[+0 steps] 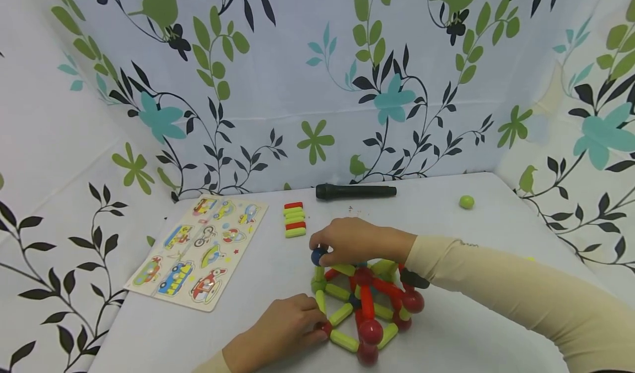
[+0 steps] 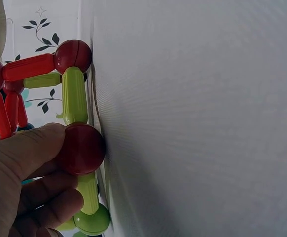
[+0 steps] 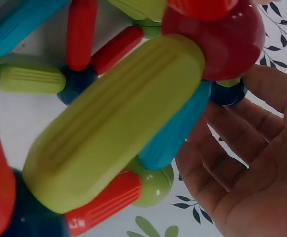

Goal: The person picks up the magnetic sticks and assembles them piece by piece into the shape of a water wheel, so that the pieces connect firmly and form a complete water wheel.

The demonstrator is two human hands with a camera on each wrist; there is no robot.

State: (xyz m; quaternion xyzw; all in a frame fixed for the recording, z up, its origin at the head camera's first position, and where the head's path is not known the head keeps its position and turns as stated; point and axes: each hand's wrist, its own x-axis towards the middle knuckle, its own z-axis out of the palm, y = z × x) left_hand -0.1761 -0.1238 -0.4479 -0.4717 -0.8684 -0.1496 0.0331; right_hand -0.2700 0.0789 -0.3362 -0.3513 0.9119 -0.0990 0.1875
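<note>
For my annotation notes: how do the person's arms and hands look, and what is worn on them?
Both hands are bare, without gloves, rings or a watch in view. The right arm wears a long, close-fitting cream sleeve ending at the wrist. The left hand shows a cream cuff at its wrist too.

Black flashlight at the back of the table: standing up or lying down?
Lying down. The flashlight rests lengthwise on the table near the back wall, its long side flat on the surface, clear of both hands.

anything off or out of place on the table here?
Only one thing: a lone green ball sits near the table's far right edge, apart from the rod-and-ball structure that both hands work on. The spare rods are stacked neatly; nothing looks spilled or broken.
</note>
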